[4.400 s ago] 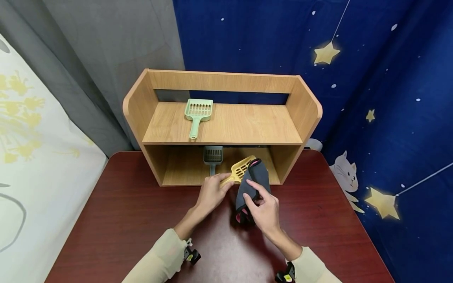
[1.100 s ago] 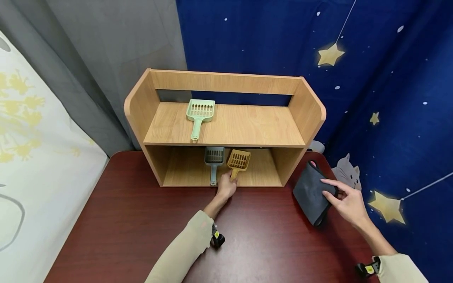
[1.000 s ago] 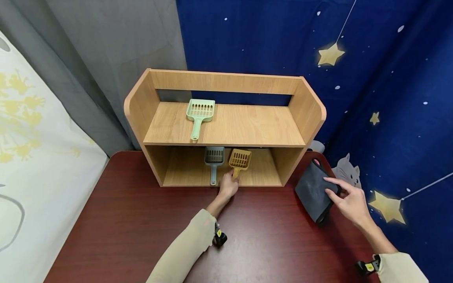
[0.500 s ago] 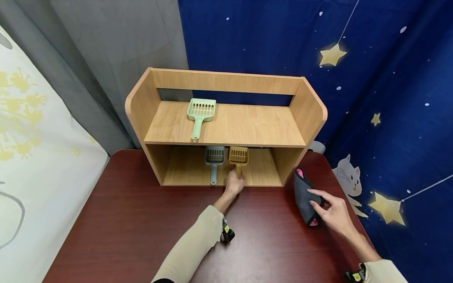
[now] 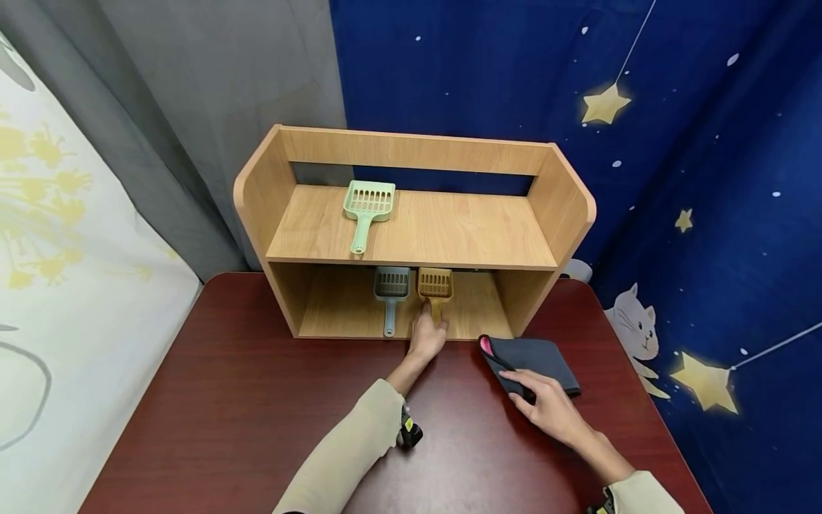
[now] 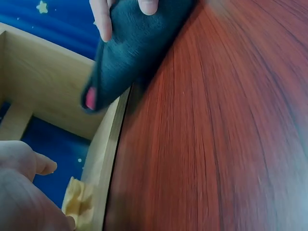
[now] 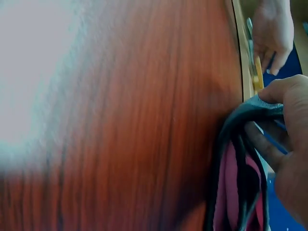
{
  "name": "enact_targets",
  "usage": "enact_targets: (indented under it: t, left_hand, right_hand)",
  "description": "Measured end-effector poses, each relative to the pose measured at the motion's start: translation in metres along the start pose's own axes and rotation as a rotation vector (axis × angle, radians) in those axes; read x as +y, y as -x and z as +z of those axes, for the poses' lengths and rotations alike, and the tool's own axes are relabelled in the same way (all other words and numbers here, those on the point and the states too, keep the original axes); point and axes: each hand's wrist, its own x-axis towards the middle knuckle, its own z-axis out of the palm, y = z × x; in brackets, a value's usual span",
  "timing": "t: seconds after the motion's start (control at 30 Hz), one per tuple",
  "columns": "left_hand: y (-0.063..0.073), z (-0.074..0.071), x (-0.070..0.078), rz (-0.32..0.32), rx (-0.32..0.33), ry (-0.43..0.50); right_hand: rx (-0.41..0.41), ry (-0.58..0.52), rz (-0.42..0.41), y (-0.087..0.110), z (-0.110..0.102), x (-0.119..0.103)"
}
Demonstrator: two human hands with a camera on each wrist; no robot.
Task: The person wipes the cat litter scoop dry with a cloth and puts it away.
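A yellow litter scoop [image 5: 435,284] lies on the lower shelf, handle toward the front. My left hand [image 5: 428,335] is at that handle, thumb and fingers spread to either side of it; in the left wrist view the scoop's yellow handle [image 6: 76,202] shows beside the fingers. To its left lies a grey litter scoop [image 5: 390,293]. My right hand [image 5: 546,407] pinches a folded dark grey cloth [image 5: 536,357] with black edging and a pink inner side. The right wrist view shows its pink folds [image 7: 231,187] hanging below the fingers.
A green litter scoop [image 5: 368,203] rests on the upper board of the wooden shelf [image 5: 462,221]. The shelf stands at the back of the dark red table [image 5: 257,414]. Curtains [image 5: 462,78] hang behind.
The right hand has brought the cloth left, toward the shelf front. The yellow scoop went from near the cloth into the lower shelf and straightened beside the grey one. The left hand's grip has loosened.
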Motion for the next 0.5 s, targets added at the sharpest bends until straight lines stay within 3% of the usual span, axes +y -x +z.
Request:
enact_targets:
  t: [0.23,0.27,0.3,0.5]
  left_hand:
    - [0.013,-0.030,0.007,0.146,-0.025,-0.153]
    - [0.015,-0.035,0.005,0.167,-0.030,-0.171]
    - [0.012,-0.036,-0.007,0.206,-0.017,-0.188]
    - [0.029,-0.080,-0.018,0.302,-0.041,-0.325]
  right_hand:
    - [-0.053,0.046,-0.010,0.006,0.017,-0.014]
    - [-0.067,0.058,-0.015,0.007,0.019,-0.016]
    - [-0.077,0.073,-0.022,0.007,0.021,-0.018]
    - [-0.143,0.120,-0.025,0.007,0.026,-0.026]
